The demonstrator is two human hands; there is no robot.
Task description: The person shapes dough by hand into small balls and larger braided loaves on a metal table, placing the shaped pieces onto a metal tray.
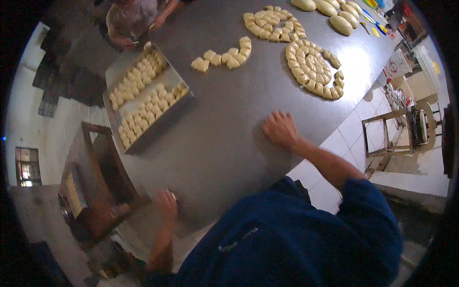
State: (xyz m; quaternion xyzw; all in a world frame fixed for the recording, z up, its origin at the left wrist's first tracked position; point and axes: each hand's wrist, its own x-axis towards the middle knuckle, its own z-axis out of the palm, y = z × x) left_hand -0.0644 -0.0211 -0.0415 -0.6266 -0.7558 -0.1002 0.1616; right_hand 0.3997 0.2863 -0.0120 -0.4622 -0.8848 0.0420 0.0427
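My right hand [280,130] is palm down on the grey metal table [215,124], its fingers curled in a cup. Whatever lies under that palm, if anything, is hidden. By the table's near left edge, my left hand [166,203] is closed, slightly blurred, with a small pale bit at the fingertips that I cannot make out. Farther off, cut dough pieces [229,58] lie in a curved row. A coil of cut dough [313,69] sits beyond my right hand, with a second dough coil [272,24] behind it.
At the left, a metal tray [178,76] holds rows of dough balls [143,117]. Smooth dough loaves [341,25] rest at the far right. Across the table stands another person [134,21], hands near the tray. A wooden rack [91,182] and a metal-framed stand [389,129] flank the table.
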